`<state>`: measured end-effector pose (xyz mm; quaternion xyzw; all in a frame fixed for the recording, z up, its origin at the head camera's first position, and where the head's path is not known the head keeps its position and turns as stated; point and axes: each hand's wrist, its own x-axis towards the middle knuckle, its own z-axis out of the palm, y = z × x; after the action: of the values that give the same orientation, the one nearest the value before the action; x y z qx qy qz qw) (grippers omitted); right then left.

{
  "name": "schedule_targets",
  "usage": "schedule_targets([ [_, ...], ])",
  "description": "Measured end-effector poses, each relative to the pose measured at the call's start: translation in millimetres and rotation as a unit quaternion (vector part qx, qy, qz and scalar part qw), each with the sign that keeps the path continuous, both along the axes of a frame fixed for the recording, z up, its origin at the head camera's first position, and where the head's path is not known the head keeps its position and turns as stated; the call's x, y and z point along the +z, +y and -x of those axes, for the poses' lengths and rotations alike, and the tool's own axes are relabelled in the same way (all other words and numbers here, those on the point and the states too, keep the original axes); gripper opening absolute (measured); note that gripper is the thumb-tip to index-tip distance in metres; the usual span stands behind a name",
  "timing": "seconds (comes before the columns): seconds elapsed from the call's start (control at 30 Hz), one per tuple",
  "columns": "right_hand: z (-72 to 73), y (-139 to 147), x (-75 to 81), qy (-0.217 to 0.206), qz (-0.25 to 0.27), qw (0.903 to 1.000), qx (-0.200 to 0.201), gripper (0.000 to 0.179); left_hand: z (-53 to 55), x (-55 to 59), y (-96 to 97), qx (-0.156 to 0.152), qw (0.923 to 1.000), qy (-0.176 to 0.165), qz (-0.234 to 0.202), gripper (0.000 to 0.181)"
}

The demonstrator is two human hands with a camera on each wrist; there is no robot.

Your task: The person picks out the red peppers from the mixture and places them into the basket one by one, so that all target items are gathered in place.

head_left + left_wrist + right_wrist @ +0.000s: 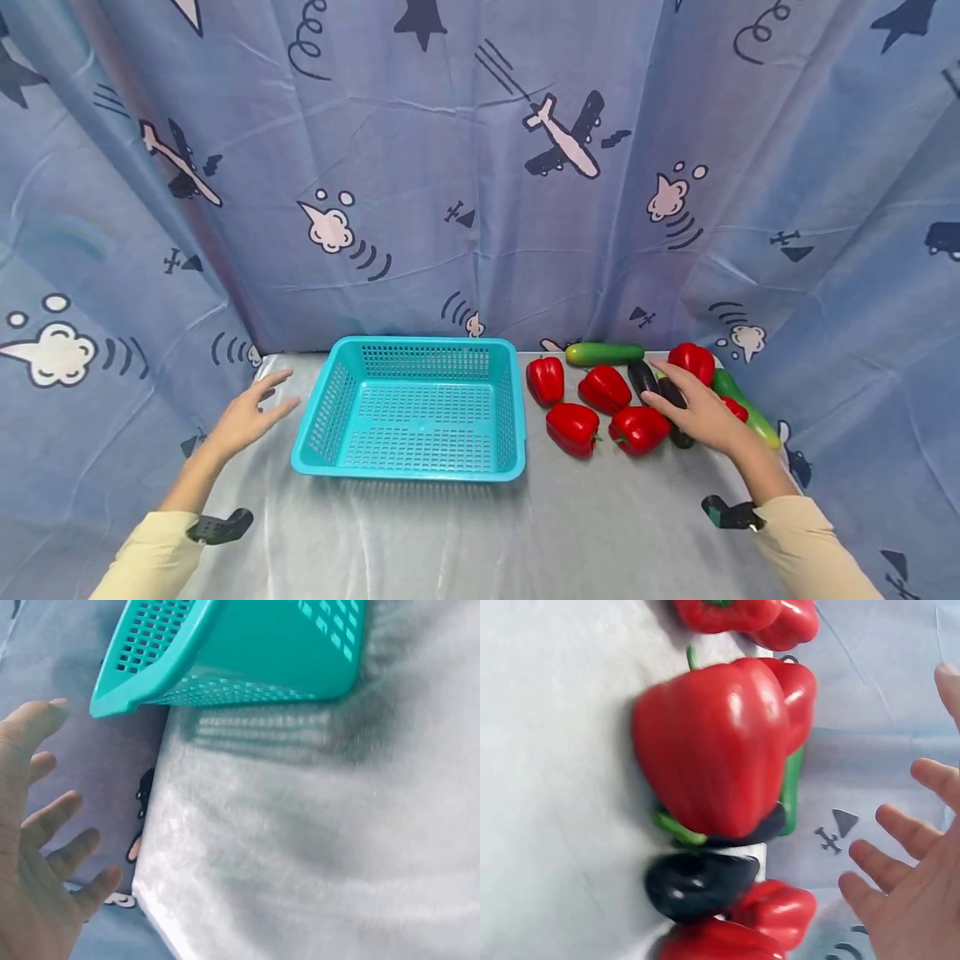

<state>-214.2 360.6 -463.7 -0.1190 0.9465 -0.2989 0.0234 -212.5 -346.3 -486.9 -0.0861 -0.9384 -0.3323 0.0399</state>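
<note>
My left hand (246, 419) hovers left of a turquoise plastic basket (408, 477), its fingers spread and holding nothing. In the left wrist view the basket (262, 645) stands apart from that hand (45, 847). My right hand (697, 410) is held over the vegetables at the right, fingers extended and nothing in them. Around and below it are a red bell pepper (639, 430), dark eggplants (642, 379) and another red pepper (692, 363). The right wrist view has a large red pepper (712, 742) and an eggplant (697, 885) beside the open hand (915, 892).
More red peppers (545, 381) lie right of the basket. A green cucumber (606, 354) lies along the back edge, and another (761, 427) at the right edge. A patterned blue curtain (420, 167) encloses the back and sides of the grey-white table (450, 542).
</note>
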Motion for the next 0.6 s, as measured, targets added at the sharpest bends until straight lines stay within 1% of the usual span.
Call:
schedule_targets([
  [0.1, -0.3, -0.8, -9.8, -0.007, 0.022, 0.9997, -0.011, 0.084, -0.9, -4.9, 2.8, -0.003, 0.9982, -0.009, -0.059, 0.064],
  [0.2, -0.1, -1.4, -18.0, -0.004, 0.053, 0.9986, -0.005, 0.084, -0.9, -10.3, 6.9, -0.016, 0.9924, -0.019, -0.121, 0.064],
  [0.3, -0.6, -0.5, -25.7, -0.005, 0.085, 0.9964, 0.007, 0.084, 0.4, -16.6, 13.0, -0.029, 0.9861, -0.025, -0.161, 0.066],
  [0.4, -1.5, 0.2, -32.3, -0.015, 0.101, 0.9947, 0.011, 0.085, 1.6, -22.2, 19.7, -0.038, 0.982, -0.028, -0.183, 0.068],
  [0.5, -2.2, -0.1, -37.9, -0.023, 0.11, 0.9936, 0.011, 0.085, 2.8, -27.8, 25.9, -0.046, 0.9796, -0.027, -0.194, 0.069],
  [0.6, -2.9, -1.2, -42.3, -0.033, 0.12, 0.9922, 0.008, 0.085, 4.7, -34.7, 30.2, -0.051, 0.9797, -0.016, -0.193, 0.069],
])
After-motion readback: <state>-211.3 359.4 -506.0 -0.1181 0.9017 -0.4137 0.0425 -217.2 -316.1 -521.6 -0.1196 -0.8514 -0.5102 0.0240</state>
